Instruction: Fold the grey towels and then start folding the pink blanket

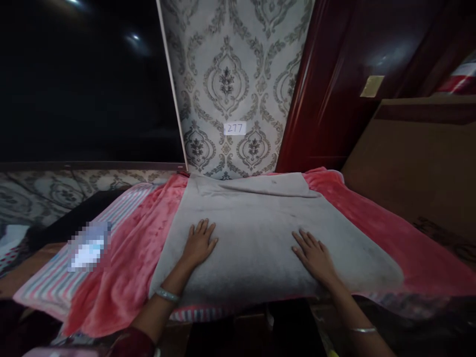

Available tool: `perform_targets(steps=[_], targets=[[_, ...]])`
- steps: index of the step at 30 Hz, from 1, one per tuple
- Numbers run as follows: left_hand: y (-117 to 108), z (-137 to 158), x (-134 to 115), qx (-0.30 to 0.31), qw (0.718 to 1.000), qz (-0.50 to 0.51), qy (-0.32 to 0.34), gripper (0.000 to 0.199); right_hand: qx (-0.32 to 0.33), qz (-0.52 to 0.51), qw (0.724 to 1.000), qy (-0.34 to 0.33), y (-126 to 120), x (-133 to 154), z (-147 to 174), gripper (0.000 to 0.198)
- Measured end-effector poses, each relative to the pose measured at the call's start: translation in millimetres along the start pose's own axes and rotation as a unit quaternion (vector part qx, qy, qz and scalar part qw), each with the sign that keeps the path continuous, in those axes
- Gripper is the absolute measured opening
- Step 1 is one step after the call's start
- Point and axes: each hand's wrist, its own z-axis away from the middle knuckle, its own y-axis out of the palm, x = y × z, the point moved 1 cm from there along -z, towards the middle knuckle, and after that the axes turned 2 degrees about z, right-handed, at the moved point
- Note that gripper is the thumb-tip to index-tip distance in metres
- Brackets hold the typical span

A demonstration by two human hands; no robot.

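A grey cloth [253,243] is spread over the surface in front of me, with a loose fold along its far edge. My left hand [199,243] lies flat on its left part, fingers stretched out. On the right part rests my right hand [314,253], palm down with fingers apart. Neither hand grips anything. Beneath the grey cloth is a pink-red plush blanket [386,233], which shows on both sides. A striped cloth [55,277] sticks out under the blanket at the left.
A big dark screen [82,84] stands at the back left. Patterned wallpaper bears a paper label [235,128] reading 277. A dark red door [327,74] and a large cardboard box [424,163] border the right side. A blurred bright item [89,248] lies on the striped cloth.
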Motion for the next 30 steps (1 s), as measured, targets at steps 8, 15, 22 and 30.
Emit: perform_targets(steps=[8, 15, 22, 30], targets=[[0.3, 5.5, -0.1, -0.031, 0.991, -0.043, -0.125, 0.063, 0.004, -0.005, 1.0, 0.0, 2.2, -0.4, -1.6, 0.061], [-14.6, -13.6, 16.2, 0.002, 0.99, -0.059, -0.126, 0.061, -0.027, -0.015, 0.999, -0.005, 10.5, -1.3, -0.1, 0.061], [-28.3, -94.0, 57.1, 0.019, 0.976, -0.042, -0.212, 0.064, -0.024, -0.08, 0.996, -0.021, 1.9, -18.2, -17.6, 0.053], [-44.8, -191.7, 110.0, -0.056, 0.948, -0.012, -0.312, 0.057, -0.131, -0.283, 0.941, 0.129, -31.3, -108.6, -153.0, 0.052]])
